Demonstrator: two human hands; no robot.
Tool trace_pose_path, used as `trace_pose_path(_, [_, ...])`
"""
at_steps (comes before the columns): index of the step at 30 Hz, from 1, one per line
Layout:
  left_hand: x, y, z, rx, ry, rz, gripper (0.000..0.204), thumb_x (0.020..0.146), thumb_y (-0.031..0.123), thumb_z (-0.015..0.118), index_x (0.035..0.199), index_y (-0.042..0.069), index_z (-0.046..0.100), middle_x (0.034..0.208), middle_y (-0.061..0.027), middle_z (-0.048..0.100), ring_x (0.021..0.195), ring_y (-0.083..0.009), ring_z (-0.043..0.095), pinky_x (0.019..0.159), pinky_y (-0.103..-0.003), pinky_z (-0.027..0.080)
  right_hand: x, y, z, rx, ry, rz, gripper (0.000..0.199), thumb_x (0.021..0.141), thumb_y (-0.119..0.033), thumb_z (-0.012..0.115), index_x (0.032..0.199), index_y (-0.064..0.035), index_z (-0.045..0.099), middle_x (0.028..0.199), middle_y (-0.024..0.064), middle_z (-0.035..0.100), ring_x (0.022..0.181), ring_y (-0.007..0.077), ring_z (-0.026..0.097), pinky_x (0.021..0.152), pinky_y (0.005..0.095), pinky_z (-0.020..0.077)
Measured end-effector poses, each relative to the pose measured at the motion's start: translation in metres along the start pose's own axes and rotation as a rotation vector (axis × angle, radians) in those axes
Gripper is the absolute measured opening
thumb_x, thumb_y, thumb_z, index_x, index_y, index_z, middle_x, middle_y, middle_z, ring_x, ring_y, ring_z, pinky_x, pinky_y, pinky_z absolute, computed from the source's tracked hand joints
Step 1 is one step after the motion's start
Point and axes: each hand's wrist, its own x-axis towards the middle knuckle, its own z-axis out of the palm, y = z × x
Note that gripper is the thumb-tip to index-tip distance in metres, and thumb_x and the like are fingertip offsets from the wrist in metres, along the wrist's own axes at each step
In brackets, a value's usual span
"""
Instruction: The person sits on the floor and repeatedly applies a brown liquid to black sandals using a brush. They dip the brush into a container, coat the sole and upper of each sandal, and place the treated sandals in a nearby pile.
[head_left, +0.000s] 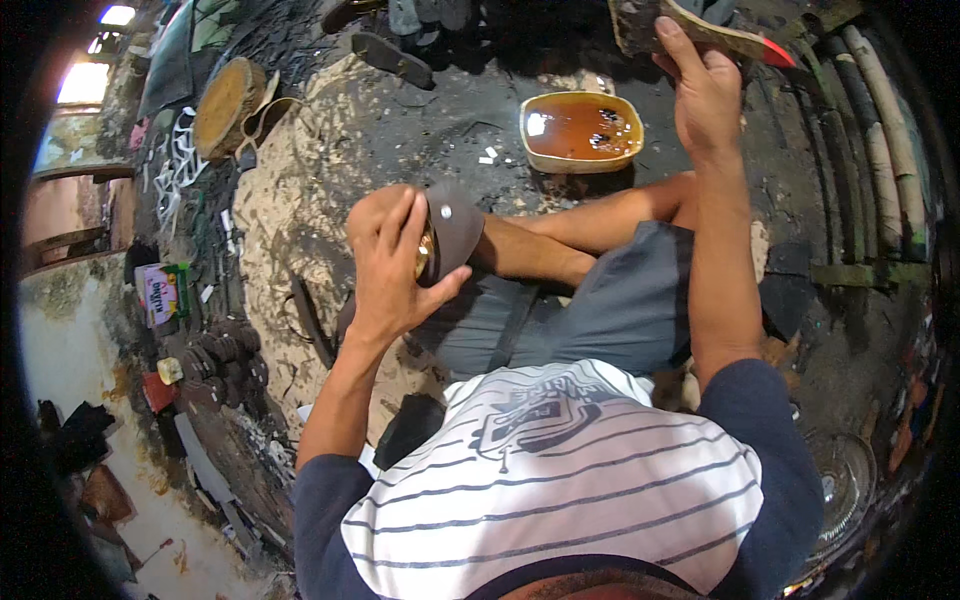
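My left hand (pixel 385 255) is closed over my bent knee, thumb and fingers around a dark brown curved piece (pixel 462 225). The piece looks like a sandal upper, with a small white spot and a shiny gold patch along its inner side. At the upper right my right hand (pixel 706 95) reaches far out. Its thumb is raised and its fingers are curled at a flat brown piece (pixel 634 28) with a pale edge strip ending in red. The underside of that hand is hidden. Between the hands stands a tub (pixel 583 165) of amber liquid.
A dark sandal (pixel 392 60) lies at the back, left of a round wood block (pixel 228 108) with a strap loop beside it. Poles (pixel 880 150) line the right side. Dark pieces (pixel 215 360) are heaped left. A fan-like wire guard (pixel 848 490) stands lower right.
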Motion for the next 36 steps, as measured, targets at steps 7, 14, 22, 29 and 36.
trace_pose_path(7, [0.057, 0.017, -0.008, -1.956, 0.48, -0.615, 0.06, 0.097, 0.056, 0.054, 0.124, 0.003, 0.063, 0.106, -0.0161, 0.072, 0.092, -0.027, 0.07, 0.083, -0.039, 0.058, -0.086, -0.025, 0.112, -0.005, -0.153, 0.114, 0.022, 0.099, -0.023, 0.072, 0.111, -0.0047, 0.073, 0.108, 0.003, 0.073, 0.096, 0.0097, 0.066, 0.084, 0.0268, 0.0523])
trace_pose_path(14, [0.058, 0.042, 0.036, -2.038, 0.626, -0.578, 0.061, 0.099, 0.058, 0.048, 0.133, 0.008, 0.06, 0.125, -0.0096, 0.066, 0.109, -0.0262, 0.064, 0.096, -0.043, 0.052, -0.094, 0.01, 0.142, -0.261, -0.341, -0.294, 0.024, 0.096, -0.019, 0.068, 0.113, -0.0021, 0.07, 0.109, 0.0164, 0.069, 0.105, 0.0315, 0.065, 0.09, 0.0397, 0.0517])
trace_pose_path(22, [0.073, 0.032, 0.035, -2.203, 0.595, -0.437, 0.06, 0.101, 0.056, 0.046, 0.133, 0.008, 0.061, 0.124, -0.0111, 0.068, 0.11, -0.0282, 0.065, 0.1, -0.046, 0.051, -0.113, 0.008, 0.132, -0.422, -0.551, -0.497, 0.034, 0.091, -0.017, 0.069, 0.123, -0.0078, 0.067, 0.122, 0.018, 0.061, 0.119, 0.0367, 0.058, 0.103, 0.0472, 0.0441])
trace_pose_path(29, [0.069, 0.025, 0.047, -2.247, 0.502, -0.396, 0.06, 0.1, 0.054, 0.047, 0.133, 0.006, 0.06, 0.131, -0.0141, 0.064, 0.118, -0.029, 0.061, 0.107, -0.046, 0.046, -0.135, -0.003, 0.132, -0.26, -0.49, -0.246, 0.032, 0.094, -0.021, 0.072, 0.119, -0.0038, 0.067, 0.114, 0.0162, 0.069, 0.109, 0.0297, 0.067, 0.097, 0.0393, 0.0503])
trace_pose_path(36, [0.077, 0.041, 0.045, -2.414, 0.607, -0.571, 0.066, 0.1, 0.056, 0.045, 0.139, 0.005, 0.055, 0.134, -0.0162, 0.061, 0.116, -0.0333, 0.061, 0.1, -0.051, 0.05, -0.108, 0.009, 0.121, -0.377, -0.451, -0.352, 0.024, 0.098, -0.015, 0.067, 0.119, -0.004, 0.067, 0.115, 0.0152, 0.069, 0.112, 0.0286, 0.066, 0.095, 0.0402, 0.0512])
